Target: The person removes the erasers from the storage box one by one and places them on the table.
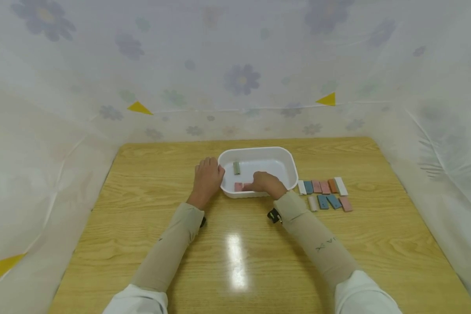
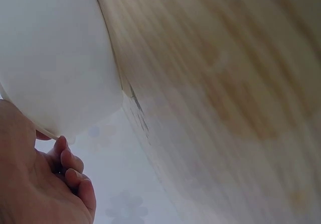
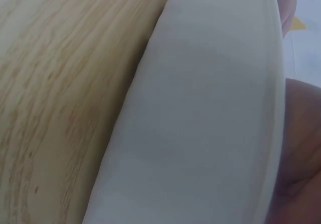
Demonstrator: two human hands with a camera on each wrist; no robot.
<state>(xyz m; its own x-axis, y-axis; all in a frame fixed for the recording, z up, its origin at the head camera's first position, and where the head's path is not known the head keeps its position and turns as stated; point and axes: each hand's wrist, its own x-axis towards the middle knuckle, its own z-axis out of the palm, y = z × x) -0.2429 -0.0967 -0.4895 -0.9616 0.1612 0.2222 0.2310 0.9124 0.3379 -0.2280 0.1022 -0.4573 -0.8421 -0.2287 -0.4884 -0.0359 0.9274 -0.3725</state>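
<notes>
A white plastic tub [image 1: 259, 153] stands on the wooden table. My left hand [image 1: 207, 178] grips its left rim; in the left wrist view, the fingers of that hand [image 2: 45, 179] curl at the tub's edge. Reaching over the near rim, my right hand [image 1: 265, 182] is inside the tub and pinches a small pink block [image 1: 247, 187] low by the near wall. Another pink block [image 1: 238, 187] lies just left of it. A greenish-grey block [image 1: 237, 168] lies farther back in the tub. The tub wall [image 3: 195, 103] hides the right fingertips in the right wrist view.
Right of the tub, several small blocks lie in two rows: a back row with an orange block [image 1: 332, 186] and a white block [image 1: 340, 186], and a front row with a blue block [image 1: 322, 202] and a pink block [image 1: 346, 204]. Flower-patterned sheeting [image 1: 241, 80] surrounds the table [image 1: 204, 270].
</notes>
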